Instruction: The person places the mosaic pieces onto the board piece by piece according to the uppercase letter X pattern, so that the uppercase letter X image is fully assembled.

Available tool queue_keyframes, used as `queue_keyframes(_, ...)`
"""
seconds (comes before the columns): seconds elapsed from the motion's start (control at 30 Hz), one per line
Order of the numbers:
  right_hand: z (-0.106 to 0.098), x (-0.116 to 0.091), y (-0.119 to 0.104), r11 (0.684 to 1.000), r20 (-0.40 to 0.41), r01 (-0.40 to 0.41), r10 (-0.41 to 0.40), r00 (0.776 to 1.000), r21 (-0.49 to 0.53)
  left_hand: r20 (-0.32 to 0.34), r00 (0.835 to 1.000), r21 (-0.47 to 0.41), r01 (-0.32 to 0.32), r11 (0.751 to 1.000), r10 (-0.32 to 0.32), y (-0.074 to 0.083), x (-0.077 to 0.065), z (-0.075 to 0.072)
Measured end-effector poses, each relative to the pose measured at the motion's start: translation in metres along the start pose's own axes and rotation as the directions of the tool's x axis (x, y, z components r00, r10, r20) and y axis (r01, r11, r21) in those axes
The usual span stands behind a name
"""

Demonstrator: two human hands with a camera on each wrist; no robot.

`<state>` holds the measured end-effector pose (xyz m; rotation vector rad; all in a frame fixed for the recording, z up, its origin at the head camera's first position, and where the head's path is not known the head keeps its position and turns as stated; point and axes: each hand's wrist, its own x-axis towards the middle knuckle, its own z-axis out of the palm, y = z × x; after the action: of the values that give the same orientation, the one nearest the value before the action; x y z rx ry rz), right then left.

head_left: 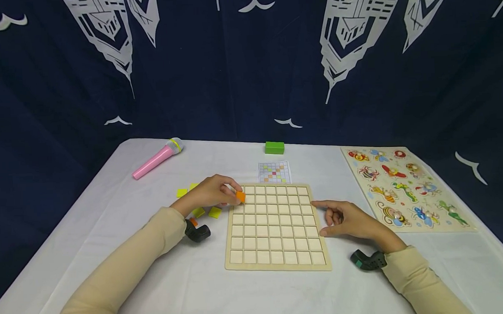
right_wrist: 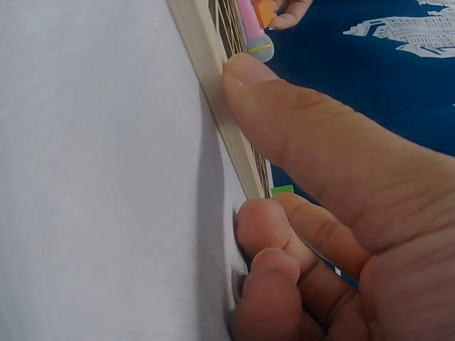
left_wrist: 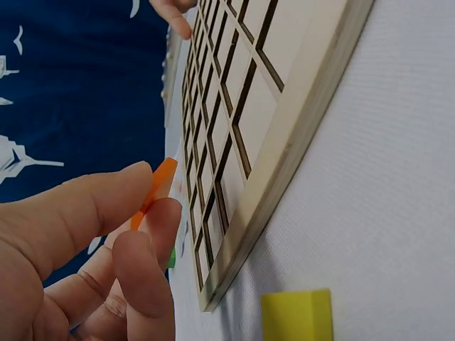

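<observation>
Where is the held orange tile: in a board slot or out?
Out: the left hand pinches the tile, raised clear of the board.

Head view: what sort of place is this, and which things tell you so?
Probably an indoor play or activity table, though the room itself is hidden: a dark blue patterned cloth hangs behind, and a wooden grid board and a colourful picture board lie on top.

A white-covered table (head_left: 177,289) fills the lower frame. A wooden grid board (head_left: 274,220) lies at centre, with yellow pieces (head_left: 214,212) and a partly hidden orange piece (head_left: 193,222) to its left. A pink microphone (head_left: 153,162) lies left of upper centre; a printed card (head_left: 274,173) and green block (head_left: 274,148) sit above the board, an insect-picture board (head_left: 383,182) at right.
</observation>
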<state>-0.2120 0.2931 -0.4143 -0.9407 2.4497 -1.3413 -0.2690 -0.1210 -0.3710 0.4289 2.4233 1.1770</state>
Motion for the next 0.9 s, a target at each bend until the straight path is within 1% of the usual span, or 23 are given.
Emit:
queue_keyframes(0.3, 0.000, 0.000, -0.001, 1.000, -0.001, -0.002, 0.002, 1.000, -0.008, 0.004, 1.000, 0.135, 0.016, 0.991, -0.017, 0.007, 0.016, 0.005)
queue_keyframes(0.47, 0.000, 0.000, -0.001, 1.000, -0.001, -0.001, 0.001, 1.000, -0.012, 0.003, 1.000, 0.190, 0.029, 0.981, -0.031, 0.013, 0.022, 0.008)
queue_keyframes(0.7, 0.000, -0.001, 0.000, 1.000, -0.004, 0.004, -0.004, 1.000, -0.014, -0.005, 0.998, 0.198, 0.060, 0.978, -0.060, 0.018, 0.025, 0.012)
queue_keyframes(0.9, 0.000, -0.001, 0.000, 1.000, -0.005, -0.004, 0.004, 1.000, -0.015, -0.001, 0.999, 0.206, 0.047, 0.977, -0.048, 0.019, 0.027, 0.015)
